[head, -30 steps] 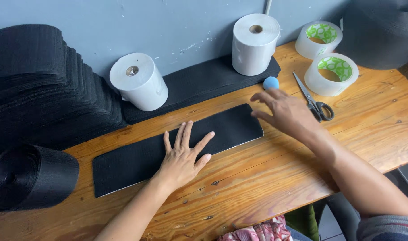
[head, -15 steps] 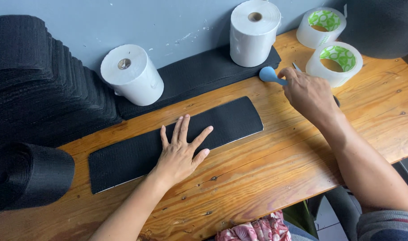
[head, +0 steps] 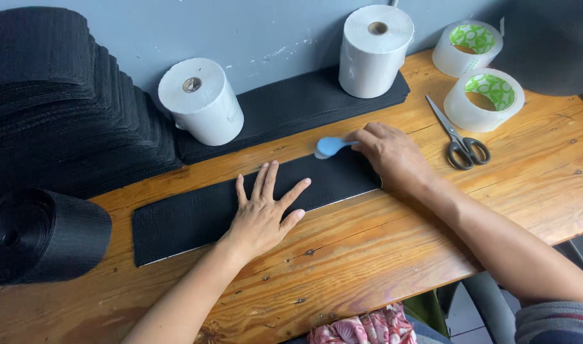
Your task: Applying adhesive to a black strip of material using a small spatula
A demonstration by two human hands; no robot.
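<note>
The left hand [head: 263,215] lies flat, palm down and fingers spread wide, on the black strip [head: 196,220]. It holds nothing; it presses on the middle of the strip. The right hand [head: 393,156] is closed around a small light-blue tool [head: 329,146], whose rounded blue end projects to the left from the fingers. The tool end sits at the strip's far edge, near the strip's right end; whether it touches the surface cannot be told from this view. The heel of the right hand rests on the right end of the strip.

The black strip is long and flat. It lies on the wooden table [head: 393,255], running from lower left to upper right, with a thin pale edge visible along its near side.

Behind the strip, a second flat black piece [head: 291,105] lies along the wall. Two white rolls stand on it: one tilted [head: 202,100] at the left, one upright [head: 374,50] at the right. Scissors [head: 460,137] with grey handles lie closed on the table to the right of the right hand. Two clear tape rolls [head: 484,99] with green cores sit just beyond the scissors. At far left is a tall stack of black pieces [head: 62,102], with a black roll of webbing [head: 39,236] in front of it.
</note>
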